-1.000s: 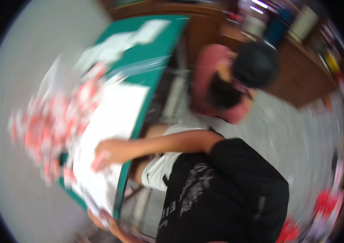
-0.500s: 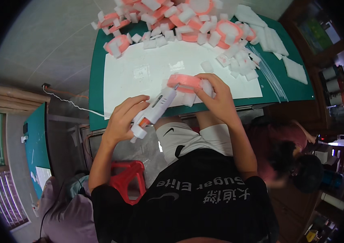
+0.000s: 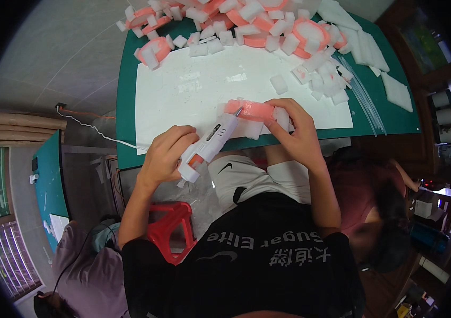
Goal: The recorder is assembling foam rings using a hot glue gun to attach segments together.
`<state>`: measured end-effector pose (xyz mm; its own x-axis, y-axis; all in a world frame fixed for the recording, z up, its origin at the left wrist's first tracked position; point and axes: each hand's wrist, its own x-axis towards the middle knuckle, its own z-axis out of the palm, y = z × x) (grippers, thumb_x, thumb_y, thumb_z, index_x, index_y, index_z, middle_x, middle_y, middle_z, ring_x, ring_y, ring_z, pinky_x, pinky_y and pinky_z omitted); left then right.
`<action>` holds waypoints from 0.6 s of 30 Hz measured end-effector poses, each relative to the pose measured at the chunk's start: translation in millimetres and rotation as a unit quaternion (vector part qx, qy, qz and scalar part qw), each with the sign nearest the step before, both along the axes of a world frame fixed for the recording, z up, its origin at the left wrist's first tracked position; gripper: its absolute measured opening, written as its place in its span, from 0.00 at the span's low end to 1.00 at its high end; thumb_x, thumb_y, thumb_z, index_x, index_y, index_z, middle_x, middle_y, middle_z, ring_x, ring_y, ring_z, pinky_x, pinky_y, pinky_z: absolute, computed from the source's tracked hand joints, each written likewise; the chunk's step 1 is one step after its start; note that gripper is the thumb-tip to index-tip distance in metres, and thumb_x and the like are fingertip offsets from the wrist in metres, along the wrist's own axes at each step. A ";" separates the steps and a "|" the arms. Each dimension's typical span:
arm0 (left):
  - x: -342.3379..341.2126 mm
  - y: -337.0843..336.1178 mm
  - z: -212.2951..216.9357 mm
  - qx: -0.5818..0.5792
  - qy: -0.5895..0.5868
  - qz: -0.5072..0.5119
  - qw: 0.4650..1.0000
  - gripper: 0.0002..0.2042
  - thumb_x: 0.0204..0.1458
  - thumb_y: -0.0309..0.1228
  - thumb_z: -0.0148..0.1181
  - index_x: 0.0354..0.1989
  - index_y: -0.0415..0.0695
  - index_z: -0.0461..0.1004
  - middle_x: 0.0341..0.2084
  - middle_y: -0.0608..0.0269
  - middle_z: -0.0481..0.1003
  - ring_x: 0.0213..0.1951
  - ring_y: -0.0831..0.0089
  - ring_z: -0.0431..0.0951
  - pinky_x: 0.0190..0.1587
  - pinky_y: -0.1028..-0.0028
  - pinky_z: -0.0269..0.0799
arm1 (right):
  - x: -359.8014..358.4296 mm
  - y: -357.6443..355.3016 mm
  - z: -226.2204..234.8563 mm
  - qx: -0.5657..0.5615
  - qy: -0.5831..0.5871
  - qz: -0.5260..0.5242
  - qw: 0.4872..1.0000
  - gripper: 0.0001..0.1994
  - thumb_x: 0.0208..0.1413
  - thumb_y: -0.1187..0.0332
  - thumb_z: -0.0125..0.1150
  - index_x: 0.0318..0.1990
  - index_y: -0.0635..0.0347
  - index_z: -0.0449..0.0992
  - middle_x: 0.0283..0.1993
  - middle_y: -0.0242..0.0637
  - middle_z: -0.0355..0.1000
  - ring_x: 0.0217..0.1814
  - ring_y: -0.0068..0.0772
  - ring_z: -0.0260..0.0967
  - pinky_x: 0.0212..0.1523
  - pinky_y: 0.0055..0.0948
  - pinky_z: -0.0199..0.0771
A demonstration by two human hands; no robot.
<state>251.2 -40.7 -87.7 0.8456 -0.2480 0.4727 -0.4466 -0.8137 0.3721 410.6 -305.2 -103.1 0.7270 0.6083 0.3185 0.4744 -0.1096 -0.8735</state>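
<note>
The left forearm [image 3: 139, 206] and right forearm [image 3: 321, 188] reach forward, angled inward. The left hand [image 3: 163, 155] grips with curled fingers [image 3: 182, 140], knuckles up. The right hand [image 3: 297, 127], slightly farther forward, pinches between thumb and fingers, tips pointing left. The hands are apart.

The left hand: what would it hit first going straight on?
Led by the white glue gun, the left hand would probably meet the pink piece in the right hand first; whether gun and piece touch is unclear.
</note>
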 end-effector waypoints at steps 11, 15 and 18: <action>1.7 0.5 1.4 0.004 0.003 0.000 1.000 0.17 0.36 0.34 0.66 0.34 0.37 0.73 0.29 0.54 0.72 0.27 0.58 0.75 0.26 0.65 0.70 | 2.1 -0.9 -1.0 0.008 -0.002 0.001 1.000 0.14 0.52 0.72 0.64 0.47 0.64 0.75 0.45 0.45 0.74 0.48 0.44 0.73 0.52 0.33 0.70; 1.4 1.3 2.9 0.008 0.005 0.006 1.000 0.17 0.36 0.34 0.65 0.34 0.37 0.73 0.28 0.54 0.72 0.26 0.58 0.75 0.26 0.65 0.69 | 3.3 -0.6 -1.0 0.013 -0.006 0.003 1.000 0.15 0.52 0.71 0.64 0.47 0.64 0.75 0.45 0.45 0.74 0.48 0.44 0.73 0.52 0.33 0.70; 1.3 0.4 4.5 0.006 0.023 0.007 1.000 0.15 0.41 0.34 0.62 0.35 0.35 0.72 0.30 0.50 0.73 0.28 0.55 0.75 0.28 0.65 0.69 | 4.0 -1.2 -1.3 0.015 -0.003 0.006 1.000 0.15 0.52 0.71 0.64 0.47 0.64 0.75 0.45 0.45 0.74 0.48 0.44 0.73 0.53 0.33 0.70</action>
